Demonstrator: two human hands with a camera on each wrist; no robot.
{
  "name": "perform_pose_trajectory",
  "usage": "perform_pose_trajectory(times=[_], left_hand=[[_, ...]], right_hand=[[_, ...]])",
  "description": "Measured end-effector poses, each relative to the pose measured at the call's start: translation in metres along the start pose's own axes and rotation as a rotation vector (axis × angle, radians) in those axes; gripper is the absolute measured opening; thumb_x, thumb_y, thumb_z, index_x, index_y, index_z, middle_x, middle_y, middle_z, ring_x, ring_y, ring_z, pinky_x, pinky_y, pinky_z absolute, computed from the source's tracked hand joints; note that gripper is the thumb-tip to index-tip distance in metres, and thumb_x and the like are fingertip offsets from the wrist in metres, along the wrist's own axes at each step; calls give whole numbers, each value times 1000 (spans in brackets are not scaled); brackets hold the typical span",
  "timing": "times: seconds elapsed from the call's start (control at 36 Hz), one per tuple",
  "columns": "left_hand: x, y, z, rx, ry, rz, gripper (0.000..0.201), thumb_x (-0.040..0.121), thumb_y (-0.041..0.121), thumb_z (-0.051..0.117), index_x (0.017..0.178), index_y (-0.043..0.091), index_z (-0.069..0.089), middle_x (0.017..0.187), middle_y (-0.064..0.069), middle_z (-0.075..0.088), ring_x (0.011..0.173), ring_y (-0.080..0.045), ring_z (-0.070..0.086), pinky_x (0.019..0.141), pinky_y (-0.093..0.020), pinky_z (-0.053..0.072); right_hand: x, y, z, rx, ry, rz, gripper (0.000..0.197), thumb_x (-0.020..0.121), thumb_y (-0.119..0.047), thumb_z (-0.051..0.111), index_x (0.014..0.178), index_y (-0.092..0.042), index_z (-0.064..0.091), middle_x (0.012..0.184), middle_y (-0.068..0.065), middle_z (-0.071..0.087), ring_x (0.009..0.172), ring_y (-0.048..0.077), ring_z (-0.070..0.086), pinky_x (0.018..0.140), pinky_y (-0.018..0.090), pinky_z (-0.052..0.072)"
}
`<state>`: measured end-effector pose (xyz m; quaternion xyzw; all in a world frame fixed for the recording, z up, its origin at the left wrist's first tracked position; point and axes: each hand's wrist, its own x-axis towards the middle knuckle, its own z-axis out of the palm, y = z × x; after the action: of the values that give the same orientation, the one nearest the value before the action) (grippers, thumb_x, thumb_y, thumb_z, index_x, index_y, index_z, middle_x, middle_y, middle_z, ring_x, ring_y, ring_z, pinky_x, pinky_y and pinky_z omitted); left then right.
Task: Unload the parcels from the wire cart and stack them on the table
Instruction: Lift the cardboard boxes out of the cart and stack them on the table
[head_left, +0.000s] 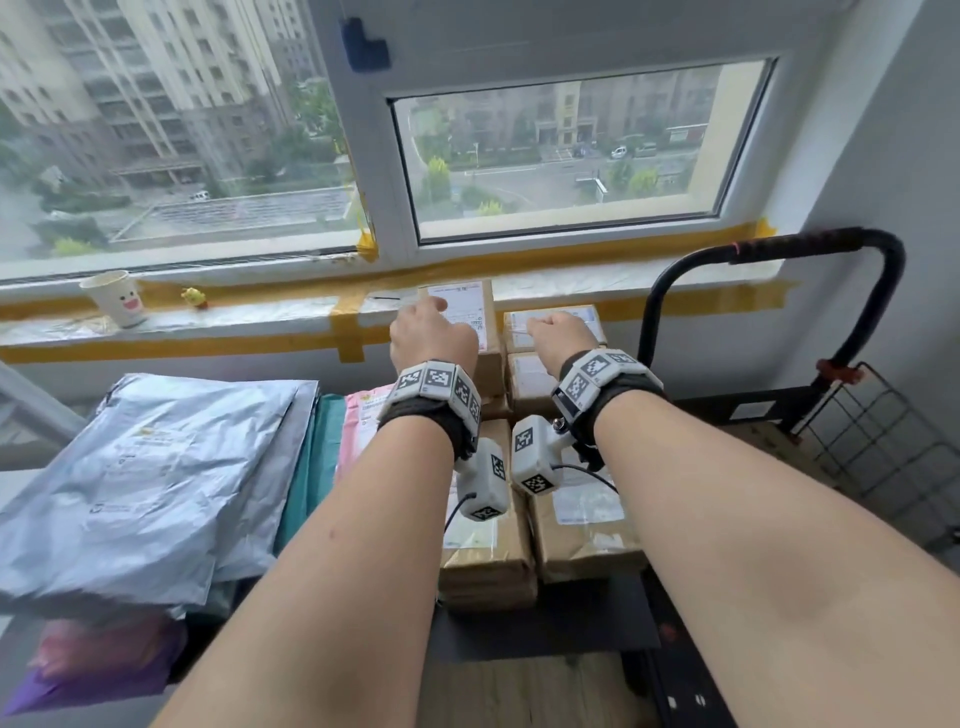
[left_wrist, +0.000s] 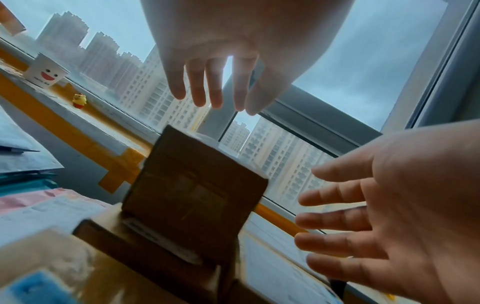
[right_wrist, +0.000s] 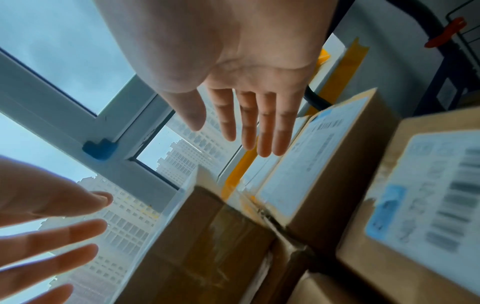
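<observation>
Several brown cardboard parcels stand stacked on the dark table (head_left: 550, 629) below the window. The tallest parcel (head_left: 480, 317) (left_wrist: 192, 195) (right_wrist: 207, 236) stands at the back, with a lower labelled parcel (head_left: 571, 322) (right_wrist: 319, 164) to its right. My left hand (head_left: 434, 332) (left_wrist: 215, 102) hovers just above the tall parcel, fingers straight and spread, holding nothing. My right hand (head_left: 558, 332) (right_wrist: 233, 135) is over the lower labelled parcel, also with straight fingers and empty. The wire cart (head_left: 883, 447), with its black handle (head_left: 831, 249), stands at the right.
Grey, teal and pink poly mailers (head_left: 156, 467) lie piled on the table's left side. On the taped windowsill (head_left: 260, 317) stand a paper cup (head_left: 117, 299) and a small yellow figure (head_left: 193, 297). The wall closes in right of the cart.
</observation>
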<state>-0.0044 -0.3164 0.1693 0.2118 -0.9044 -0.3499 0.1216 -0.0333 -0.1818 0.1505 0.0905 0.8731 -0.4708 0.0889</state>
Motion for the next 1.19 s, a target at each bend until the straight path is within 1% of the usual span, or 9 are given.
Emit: perform_pose_trajectory(times=[0.08, 0.19, 0.33, 0.47, 0.64, 0.81, 0.97, 1.08, 1.19], left_hand=[[-18, 20, 11, 18, 12, 33, 44, 85, 17, 48, 129, 21, 52, 138, -5, 45, 129, -24, 38, 108, -41, 33], [-42, 44, 26, 81, 4, 4, 43, 91, 29, 48, 133, 22, 50, 139, -6, 45, 131, -26, 37, 109, -40, 32], [-68, 56, 36, 105, 23, -79, 41, 92, 27, 48, 132, 18, 51, 136, -11, 47, 126, -30, 41, 104, -44, 36], [-75, 52, 34, 110, 49, -88, 46, 90, 17, 44, 136, 18, 47, 140, -10, 43, 130, -28, 38, 108, -43, 34], [-53, 29, 18, 97, 73, -147, 52, 90, 11, 43, 141, 19, 42, 145, -7, 38, 132, -27, 34, 108, -44, 34], [-8, 1, 5, 62, 24, -161, 50, 90, 6, 39, 139, 15, 44, 146, -8, 40, 131, -28, 40, 107, -41, 37], [23, -20, -3, -2, -83, -223, 40, 99, 14, 36, 139, 9, 39, 138, -13, 48, 123, -32, 49, 94, -40, 41], [29, -26, -2, -18, -189, -228, 42, 103, 19, 30, 140, 2, 38, 136, -18, 47, 123, -32, 48, 93, -37, 39], [36, -28, -6, -49, -230, -176, 43, 101, 25, 32, 126, -4, 51, 126, -22, 56, 115, -36, 54, 90, -36, 43]], right_hand=[[-6, 18, -23, -6, 7, -1, 39, 96, -38, 41, 121, -14, 58, 105, 3, 63, 95, 25, 60, 86, 35, 48], [-16, 43, -59, -16, -5, -7, 29, 96, -37, 44, 103, -14, 59, 73, -1, 52, 74, 22, 53, 70, 32, 43], [-24, 61, -88, -27, -27, -30, 27, 94, -43, 49, 103, -18, 55, 88, 2, 60, 83, 24, 59, 82, 37, 50], [-29, 60, -85, -33, -55, -62, 24, 95, -39, 47, 96, -16, 55, 73, 0, 54, 65, 18, 52, 69, 33, 47], [-28, 39, -58, -51, -89, -58, 27, 92, -38, 50, 74, -17, 50, 72, 1, 52, 71, 22, 53, 73, 34, 46], [-20, 7, -18, -57, -163, -41, 58, 91, -53, 45, 126, -10, 56, 120, 9, 62, 106, 29, 60, 96, 44, 49], [-8, -10, 16, -51, -166, 40, 62, 93, -58, 44, 125, -6, 56, 90, 5, 63, 87, 26, 62, 77, 34, 51], [-6, -13, 31, -88, -168, 97, 79, 89, -68, 41, 141, -9, 43, 137, 12, 53, 119, 31, 55, 100, 40, 45], [-5, -16, 33, 24, -129, 98, 88, 80, -78, 42, 137, -10, 49, 134, 10, 55, 118, 29, 55, 102, 42, 44]])
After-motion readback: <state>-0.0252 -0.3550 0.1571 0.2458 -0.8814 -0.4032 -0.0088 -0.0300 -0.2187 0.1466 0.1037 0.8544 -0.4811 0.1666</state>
